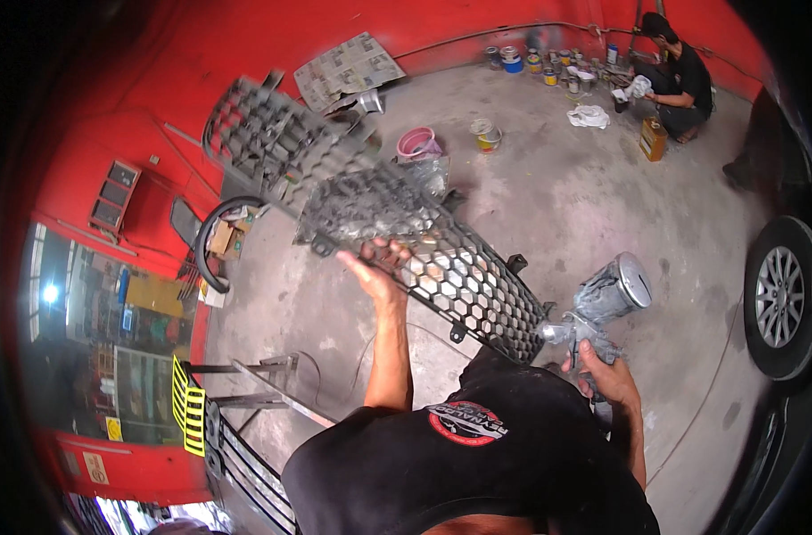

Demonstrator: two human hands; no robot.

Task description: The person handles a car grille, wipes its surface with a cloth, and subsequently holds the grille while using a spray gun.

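A long dark car grille (466, 278) with honeycomb openings slants across the middle, from upper left down to the right near my torso. My left hand (377, 272) grips its near edge around the middle, fingers curled under and partly seen through the mesh. The grille's far upper end is blurred. My right hand (607, 374) is wrapped round the handle of a paint spray gun (577, 333). A grey, paint-stained cup (615, 290) sits tilted on top of the gun. The gun's nozzle points left, close beside the grille's lower right end; whether they touch I cannot tell.
A person (682, 85) crouches at the back right, holding a white cloth beside several paint cans (535, 62). A pink bucket (417, 143) stands beyond the grille. A metal stand (267, 366) and yellow-ended slatted part (192, 406) are at left; a car wheel (779, 296) is at right.
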